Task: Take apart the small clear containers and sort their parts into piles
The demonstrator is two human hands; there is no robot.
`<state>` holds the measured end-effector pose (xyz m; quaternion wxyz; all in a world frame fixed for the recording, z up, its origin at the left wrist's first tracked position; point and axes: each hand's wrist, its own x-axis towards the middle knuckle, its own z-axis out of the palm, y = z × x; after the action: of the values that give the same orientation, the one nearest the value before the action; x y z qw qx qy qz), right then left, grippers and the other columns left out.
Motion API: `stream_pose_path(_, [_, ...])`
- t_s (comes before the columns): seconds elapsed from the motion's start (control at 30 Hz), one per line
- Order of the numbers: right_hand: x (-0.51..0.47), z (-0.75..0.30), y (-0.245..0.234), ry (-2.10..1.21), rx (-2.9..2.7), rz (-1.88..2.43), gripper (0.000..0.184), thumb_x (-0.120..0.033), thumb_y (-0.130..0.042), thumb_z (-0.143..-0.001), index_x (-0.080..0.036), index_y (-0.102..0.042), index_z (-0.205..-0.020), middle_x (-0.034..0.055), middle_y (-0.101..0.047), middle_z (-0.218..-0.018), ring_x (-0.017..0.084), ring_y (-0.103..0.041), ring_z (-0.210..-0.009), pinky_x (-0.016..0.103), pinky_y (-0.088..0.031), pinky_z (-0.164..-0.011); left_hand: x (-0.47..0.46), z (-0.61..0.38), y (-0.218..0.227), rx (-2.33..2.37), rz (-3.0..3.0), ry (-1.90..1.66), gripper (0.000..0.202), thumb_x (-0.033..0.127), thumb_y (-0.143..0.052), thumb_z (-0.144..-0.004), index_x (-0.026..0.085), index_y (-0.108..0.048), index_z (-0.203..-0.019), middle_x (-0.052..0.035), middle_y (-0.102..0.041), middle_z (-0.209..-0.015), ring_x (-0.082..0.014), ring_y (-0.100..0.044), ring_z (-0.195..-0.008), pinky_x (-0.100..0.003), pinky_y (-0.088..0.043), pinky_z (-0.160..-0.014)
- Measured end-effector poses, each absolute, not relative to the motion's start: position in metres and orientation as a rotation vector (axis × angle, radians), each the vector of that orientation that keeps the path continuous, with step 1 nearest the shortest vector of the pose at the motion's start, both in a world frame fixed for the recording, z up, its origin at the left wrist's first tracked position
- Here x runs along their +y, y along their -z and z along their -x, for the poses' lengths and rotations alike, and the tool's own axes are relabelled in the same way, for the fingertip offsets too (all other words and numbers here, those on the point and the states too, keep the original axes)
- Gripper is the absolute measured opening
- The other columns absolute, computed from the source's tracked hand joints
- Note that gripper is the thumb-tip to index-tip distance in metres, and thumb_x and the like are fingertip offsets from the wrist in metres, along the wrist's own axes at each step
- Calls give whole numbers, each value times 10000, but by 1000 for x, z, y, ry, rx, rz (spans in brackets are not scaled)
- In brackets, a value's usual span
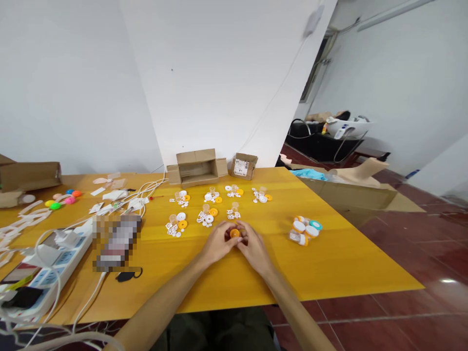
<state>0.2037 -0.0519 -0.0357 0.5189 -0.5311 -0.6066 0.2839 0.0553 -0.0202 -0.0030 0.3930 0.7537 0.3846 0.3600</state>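
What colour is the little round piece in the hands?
Orange. The round piece shows best in the head view, between the left hand and right hand.

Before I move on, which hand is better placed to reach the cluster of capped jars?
Likely the right hand: the jars lie on its side. The left hand is farther, and both surround the orange piece.

head | worn on head | facing forward, down | near hands (253, 247)

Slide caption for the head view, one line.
Left hand and right hand hold a round orange part near piles of small plastic parts.
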Motion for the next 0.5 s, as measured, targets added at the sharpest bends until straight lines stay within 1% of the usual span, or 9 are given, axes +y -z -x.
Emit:
stream_pose_path(0.1, [-52,-202,36,-737,-1429,1225,464,-237,-564,-711,-234,-618,-1172,63,-738,-1046,218,-728,-820,397,-604,-790,-21,-55,3,996,-1891,-913,237,212,-626,-811,192,-718,-1028,-49,-720,-966,-187,-646,-839,-317,-545,-801])
stream_pose_path(0.17, [-52,-200,33,-753,-1403,1209,409,-274,-588,-728,-223,-631,-1132,64,-745,-996,215,-728,-766,384,-608,-739,-20,-55,2,985,-1874,-913,232,221,-602,-833,190,-719,-1031,-49,-723,-963,-183,-650,-830,-315,-547,-797])
stream_pose_path(0.23, [-52,-200,30,-735,-1394,1225,324,-307,-610,-739,-221,-654,-1049,57,-750,-928,217,-723,-739,373,-606,-706,-20,-55,2,961,-1858,-916,224,233,-593,-850,188,-721,-1028,-51,-723,-965,-183,-655,-838,-315,-550,-802])
stream_pose_path(0.37, [-53,-200,25,-640,-1410,1281,203,-296,-607,-736,-226,-678,-912,45,-747,-840,220,-711,-718,361,-595,-688,-18,-53,4,888,-1811,-916,223,266,-647,-838,184,-722,-1031,-67,-704,-1019,-192,-666,-898,-322,-563,-835])
stream_pose_path(0.5, [-54,-200,23,-634,-1417,1301,192,-314,-610,-748,-225,-688,-899,47,-751,-834,223,-705,-708,358,-587,-684,-15,-52,9,855,-1743,-931,253,292,-687,-820,177,-724,-1042,-77,-688,-1048,-188,-679,-889,-333,-571,-850])
